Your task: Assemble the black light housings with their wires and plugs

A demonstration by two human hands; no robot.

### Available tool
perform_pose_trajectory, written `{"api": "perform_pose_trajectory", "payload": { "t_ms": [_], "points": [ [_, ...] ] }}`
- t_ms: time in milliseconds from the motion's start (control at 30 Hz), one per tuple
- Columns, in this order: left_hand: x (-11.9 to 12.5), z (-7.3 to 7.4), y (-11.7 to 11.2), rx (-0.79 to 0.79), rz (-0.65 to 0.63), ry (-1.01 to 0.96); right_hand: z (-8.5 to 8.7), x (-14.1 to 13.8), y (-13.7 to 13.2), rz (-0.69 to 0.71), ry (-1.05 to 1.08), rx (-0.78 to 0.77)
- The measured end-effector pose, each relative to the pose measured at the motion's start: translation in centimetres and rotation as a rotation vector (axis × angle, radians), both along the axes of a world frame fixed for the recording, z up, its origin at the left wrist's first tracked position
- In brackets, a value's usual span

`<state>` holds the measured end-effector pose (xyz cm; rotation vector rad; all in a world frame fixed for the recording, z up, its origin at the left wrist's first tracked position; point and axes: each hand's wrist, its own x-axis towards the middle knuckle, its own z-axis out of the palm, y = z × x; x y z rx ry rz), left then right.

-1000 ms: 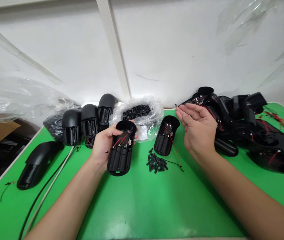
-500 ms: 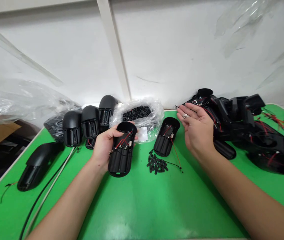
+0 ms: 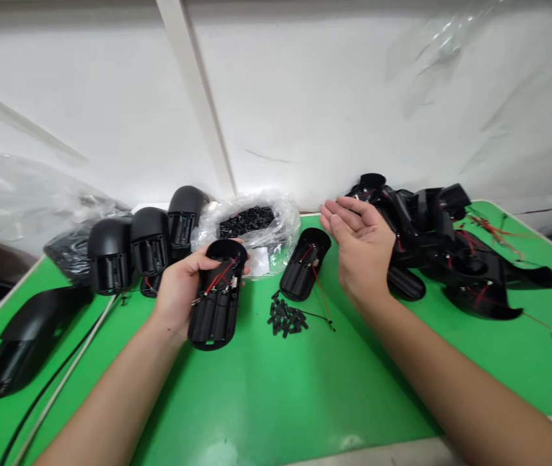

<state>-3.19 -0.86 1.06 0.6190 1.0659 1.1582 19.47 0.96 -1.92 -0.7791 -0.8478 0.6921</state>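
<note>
Housing: clamped by left hand, aligned 12-to-6 o'clock.
Second housing: placed at 8 o'clock from unclenched right hand.

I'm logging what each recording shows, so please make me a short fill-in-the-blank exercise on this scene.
1. The person's ____ hand grips a black housing.
2. The tabletop is coloured ____.
3. The loose pile of small pieces on it is coloured ____.
4. Behind that pile sits an open bag of clear ____.
Missing words: left; green; black; plastic.
</note>
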Motion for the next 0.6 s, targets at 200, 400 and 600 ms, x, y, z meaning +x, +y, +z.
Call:
{"api": "perform_pose_trajectory", "payload": {
  "t_ms": [200, 400, 600],
  "points": [
    [-0.2, 0.4, -0.1, -0.028, -0.002, 0.019, 2.4, -1.5, -1.9, 0.169, 0.127, 0.004],
    [-0.1, 0.3, 0.2, -0.067, 0.041, 0.105, 5.2, 7.2, -1.0, -0.009, -0.137, 0.176],
    [0.3, 0.4, 0.2, -0.048, 0.048, 0.088, 5.6, 25.9, 1.3, -0.798, -0.518, -0.196]
  ]
}}
